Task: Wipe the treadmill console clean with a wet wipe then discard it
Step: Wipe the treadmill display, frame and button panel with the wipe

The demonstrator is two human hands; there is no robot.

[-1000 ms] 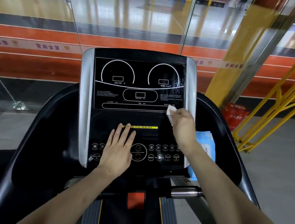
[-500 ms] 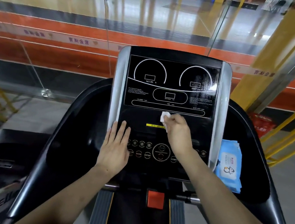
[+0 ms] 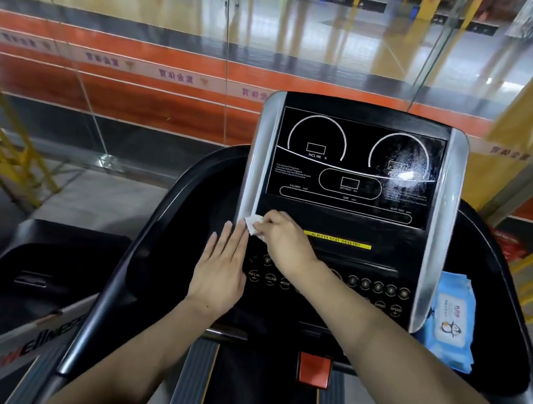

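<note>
Black console (image 3: 355, 165) (streaky right dial) faces glass wall (image 3: 162, 57).

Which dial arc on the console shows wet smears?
The right arc, the speed one: streaky and glaring. The left incline arc looks plain black.

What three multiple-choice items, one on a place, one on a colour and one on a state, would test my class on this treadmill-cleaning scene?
1. Where does the wipe pack lie?
A. right of the console
B. on the belt
C. on the floor

2. What colour is the strip under the display?
A. green
B. yellow
C. white

3. How is the left hand?
A. clenched
B. flat and open
C. holding the pack

Answers: 1 A, it sits by the console's right edge. 2 B, it shows yellow. 3 B, its fingers lie spread while the right hand pinches the wet wipe.
</note>
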